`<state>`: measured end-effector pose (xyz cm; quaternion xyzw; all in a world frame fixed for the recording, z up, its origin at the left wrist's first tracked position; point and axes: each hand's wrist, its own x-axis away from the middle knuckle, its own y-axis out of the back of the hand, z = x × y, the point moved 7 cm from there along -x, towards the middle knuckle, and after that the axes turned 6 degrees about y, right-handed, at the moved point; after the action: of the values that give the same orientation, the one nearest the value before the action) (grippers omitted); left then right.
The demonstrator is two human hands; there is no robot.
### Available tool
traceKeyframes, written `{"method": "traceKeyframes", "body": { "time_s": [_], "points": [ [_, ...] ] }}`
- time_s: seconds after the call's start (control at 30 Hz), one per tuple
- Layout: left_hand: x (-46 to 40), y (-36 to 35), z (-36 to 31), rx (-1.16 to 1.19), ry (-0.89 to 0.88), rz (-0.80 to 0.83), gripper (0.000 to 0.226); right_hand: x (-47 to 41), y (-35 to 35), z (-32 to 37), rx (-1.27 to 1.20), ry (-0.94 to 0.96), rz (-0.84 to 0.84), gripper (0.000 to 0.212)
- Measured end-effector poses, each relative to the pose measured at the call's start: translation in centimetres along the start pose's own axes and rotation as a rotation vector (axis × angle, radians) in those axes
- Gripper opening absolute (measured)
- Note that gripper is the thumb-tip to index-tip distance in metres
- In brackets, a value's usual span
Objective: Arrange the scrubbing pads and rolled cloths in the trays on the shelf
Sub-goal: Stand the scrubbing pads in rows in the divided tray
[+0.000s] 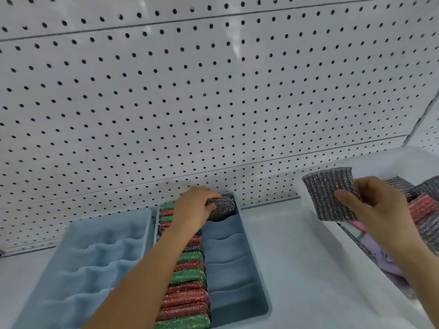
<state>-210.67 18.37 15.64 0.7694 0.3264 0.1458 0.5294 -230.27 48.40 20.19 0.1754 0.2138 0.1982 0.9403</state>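
Note:
Two blue divided trays stand on the shelf. The middle tray (pixel 257 288) has its left column packed with several red, green and silver scrubbing pads (pixel 187 279). At the far end of its right column, my left hand (pixel 193 211) grips a silver scrubbing pad (pixel 222 206) sitting in the back slot. My right hand (pixel 377 205) pinches another silver pad (pixel 330 193) in the air over the white bin (pixel 316 224). The left tray (pixel 78 233) holds nothing visible.
The white bin at the right holds more silver and red pads (pixel 425 207) and some cloth (pixel 380 252). A white pegboard wall (pixel 213 91) rises right behind the trays. Bare shelf surface (pixel 280 245) lies between the middle tray and the bin.

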Motion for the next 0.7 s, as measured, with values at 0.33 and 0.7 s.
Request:
{"method": "traceKeyframes", "body": {
  "time_s": [0.33, 0.7],
  "points": [
    [0.1, -3.9, -0.5, -0.162, -0.172, -0.113, 0.049, 0.9, -2.5, 1.9, -0.102, 0.027, 0.0, 0.011],
    [0.1, -4.2, 1.0, -0.277, -0.184, 0.231, 0.054, 1.5, -10.1, 4.8, -0.152, 0.132, 0.234, 0.021]
  ]
}}
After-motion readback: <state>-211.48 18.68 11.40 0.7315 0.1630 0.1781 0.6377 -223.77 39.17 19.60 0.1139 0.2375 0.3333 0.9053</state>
